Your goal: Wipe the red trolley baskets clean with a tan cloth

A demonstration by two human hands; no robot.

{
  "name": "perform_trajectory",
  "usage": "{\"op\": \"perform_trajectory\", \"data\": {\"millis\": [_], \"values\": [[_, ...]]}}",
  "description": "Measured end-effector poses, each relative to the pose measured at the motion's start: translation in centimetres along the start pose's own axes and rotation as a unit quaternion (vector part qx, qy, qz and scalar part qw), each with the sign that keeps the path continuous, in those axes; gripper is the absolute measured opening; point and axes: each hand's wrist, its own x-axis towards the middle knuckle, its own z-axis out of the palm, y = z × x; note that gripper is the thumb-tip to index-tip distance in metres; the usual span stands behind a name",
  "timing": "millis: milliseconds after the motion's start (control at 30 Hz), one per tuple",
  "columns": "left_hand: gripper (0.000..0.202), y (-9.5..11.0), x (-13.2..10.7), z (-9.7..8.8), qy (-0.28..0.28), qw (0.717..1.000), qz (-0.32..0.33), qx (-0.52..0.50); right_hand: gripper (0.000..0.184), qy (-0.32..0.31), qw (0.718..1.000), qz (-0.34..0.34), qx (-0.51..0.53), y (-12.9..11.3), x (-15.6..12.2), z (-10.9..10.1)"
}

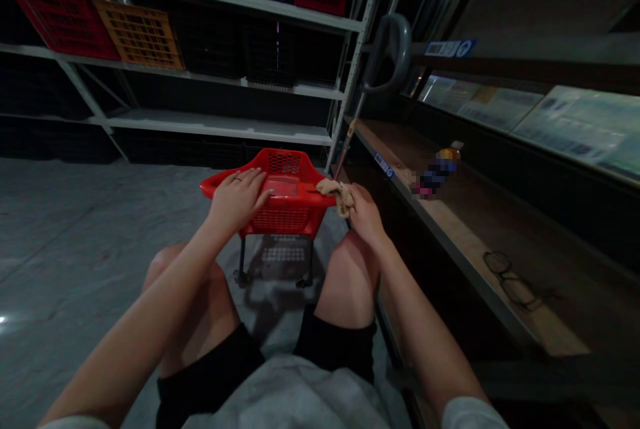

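Cloth: a small tan cloth (334, 190) lay bunched on the right rim of the red basket (280, 219).
Right hand: the right hand (365, 212) was closed around the cloth, fingers pinching it and pressing it on the rim.
Left hand: the left hand (239, 197) lay flat on the left rim of the basket, fingers a little spread and holding nothing. A ring (239, 179) sat on one finger.
Basket: it stood on small wheels (240, 277) on the grey floor (75, 229), just past the person's bare knees.
Handle: a long pole with a grey loop handle (393, 49) rose from behind the basket's right side.
Wooden shelf: a wooden shelf (450, 229) ran along the right side, near the right hand.
On the shelf: a pair of glasses (510, 279) lay close by, and a small bottle (437, 172), too blurry to read, lay farther back.
Far shelves: an orange crate (139, 34) and a red crate (65, 19) sat side by side on a pale rack behind the basket.
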Motion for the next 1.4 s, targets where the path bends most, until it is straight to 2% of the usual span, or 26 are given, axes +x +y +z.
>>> {"op": "perform_trajectory", "data": {"millis": [100,167,267,467,567,633,733,967,1067,1167,1267,1333,1400], "values": [[0.054,-1.3,-0.3,-0.3,-0.019,0.998,-0.04,0.05,0.047,0.037,0.999,0.015,-0.02,-1.1,-0.2,1.0],[0.063,-1.2,-0.2,0.1,-0.043,0.993,-0.071,0.084,0.047,0.048,0.998,0.014,-0.032,-2.9,-0.1,2.4],[0.067,-0.4,-0.1,0.9,-0.036,0.986,-0.111,0.12,0.046,0.031,0.999,-0.007,-0.026,-6.1,0.3,5.1],[0.065,-0.4,0.1,1.9,-0.002,0.984,-0.115,0.133,0.047,0.028,0.999,-0.032,0.022,-12.7,1.5,9.9],[0.063,-0.7,0.1,2.2,0.013,0.985,-0.106,0.135,0.044,0.01,0.998,-0.067,0.018,-15.1,1.9,11.1],[0.061,-1.0,0.0,2.3,0.024,0.986,-0.094,0.132,0.043,0.003,0.996,-0.087,0.002,-15.5,1.9,11.3],[0.06,-1.3,-0.1,2.5,0.037,0.99,-0.077,0.116,0.042,-0.003,0.993,-0.117,-0.018,-13.5,1.7,10.3],[0.058,-0.7,-0.1,2.8,0.047,0.991,-0.08,0.101,0.045,0.024,0.996,-0.085,-0.024,-3.1,1.4,4.7],[0.058,-0.1,0.4,3.1,0.046,0.991,-0.083,0.09,0.051,-0.005,0.997,-0.077,-0.001,0.4,2.9,2.5],[0.057,0.4,0.9,3.5,0.055,0.992,-0.087,0.075,0.052,-0.046,0.996,-0.058,0.053,3.5,5.3,1.1],[0.054,0.2,1.0,3.8,0.077,0.989,-0.093,0.088,0.048,-0.049,0.991,-0.011,0.126,6.1,7.6,1.4],[0.053,-0.1,1.0,3.9,0.092,0.986,-0.1,0.1,0.043,-0.011,0.987,0.037,0.158,7.0,8.3,2.8],[0.052,-0.6,0.9,4.0,0.1,0.983,-0.111,0.105,0.04,0.055,0.979,0.074,0.184,7.0,8.0,4.9]]}}
